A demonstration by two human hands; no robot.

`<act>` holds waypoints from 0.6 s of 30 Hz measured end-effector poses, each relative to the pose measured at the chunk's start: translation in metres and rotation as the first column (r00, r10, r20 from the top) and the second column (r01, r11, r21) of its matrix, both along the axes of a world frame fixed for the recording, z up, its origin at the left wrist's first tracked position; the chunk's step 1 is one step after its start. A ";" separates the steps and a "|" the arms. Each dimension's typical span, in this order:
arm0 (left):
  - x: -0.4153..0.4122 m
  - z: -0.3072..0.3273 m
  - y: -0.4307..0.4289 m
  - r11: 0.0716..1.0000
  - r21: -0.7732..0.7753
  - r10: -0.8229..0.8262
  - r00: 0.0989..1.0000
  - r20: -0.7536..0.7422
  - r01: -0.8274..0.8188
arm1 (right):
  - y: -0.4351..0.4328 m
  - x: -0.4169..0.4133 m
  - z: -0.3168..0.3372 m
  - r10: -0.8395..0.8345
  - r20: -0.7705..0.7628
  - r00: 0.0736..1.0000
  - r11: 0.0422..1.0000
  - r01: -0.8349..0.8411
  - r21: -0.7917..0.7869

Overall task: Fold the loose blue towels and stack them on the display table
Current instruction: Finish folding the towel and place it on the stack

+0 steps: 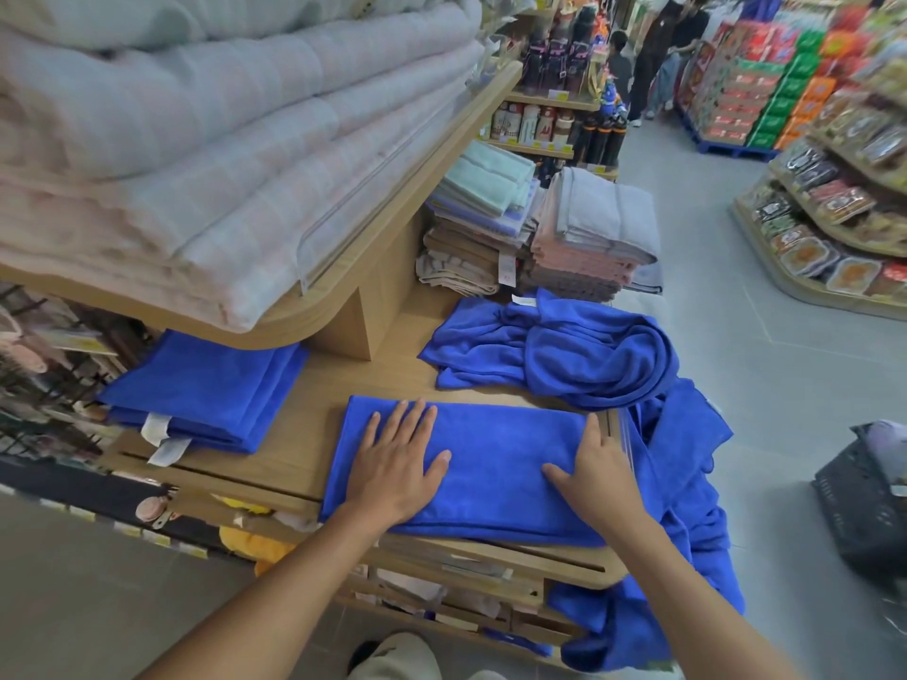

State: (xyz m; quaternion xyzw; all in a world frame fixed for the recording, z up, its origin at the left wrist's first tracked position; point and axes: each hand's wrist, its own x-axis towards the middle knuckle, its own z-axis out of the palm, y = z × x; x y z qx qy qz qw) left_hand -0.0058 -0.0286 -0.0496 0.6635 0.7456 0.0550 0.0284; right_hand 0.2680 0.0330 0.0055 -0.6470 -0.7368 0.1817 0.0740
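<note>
A blue towel [495, 449] lies folded into a long strip on the wooden display table [294, 449]; its right end hangs over the table's edge. My left hand [397, 463] rests flat on the strip's left part, fingers spread. My right hand [594, 473] presses flat on its right part near the table edge. A stack of folded blue towels [206, 385] sits at the left under the upper shelf. A heap of loose blue towels [559, 350] lies behind the strip, and more blue cloth [682, 532] droops down the table's right side.
An upper shelf [392, 228] with thick pale quilts overhangs the table's left. Stacks of grey, pink and mint towels [584, 228] stand at the back. A dark basket [864, 507] sits on the floor at right. People stand far down the aisle.
</note>
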 end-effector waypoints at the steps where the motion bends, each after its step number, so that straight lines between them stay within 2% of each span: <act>1: 0.000 0.000 0.000 1.000 -0.001 -0.002 1.000 -0.003 0.001 | 0.003 -0.001 0.003 -0.007 0.006 1.000 1.000 0.007 -0.030; 5: 0.002 0.002 0.000 1.000 0.000 0.003 1.000 -0.007 -0.003 | 0.013 -0.007 0.012 -0.042 0.020 0.999 0.995 0.043 -0.086; 8: 0.002 0.002 0.000 1.000 -0.006 -0.004 1.000 -0.013 0.004 | 0.019 -0.007 0.016 -0.114 -0.140 0.983 0.986 0.094 -0.140; 11: 0.001 0.002 0.000 1.000 0.000 -0.001 1.000 -0.009 0.001 | 0.022 -0.003 0.023 -0.255 -0.442 0.860 0.958 0.164 -0.233; 13: 0.001 0.002 0.000 1.000 -0.003 -0.003 1.000 -0.007 0.003 | 0.019 0.002 0.025 -0.314 -0.573 0.757 0.942 0.170 -0.290; 16: 0.002 0.002 0.001 1.000 0.004 -0.006 1.000 -0.003 0.006 | 0.012 0.009 0.028 -0.463 -0.627 0.626 0.863 0.159 -0.479; 18: 0.002 0.003 0.000 1.000 -0.002 -0.005 1.000 -0.002 0.005 | 0.007 0.013 0.035 -0.527 -0.618 0.583 0.793 0.075 -0.605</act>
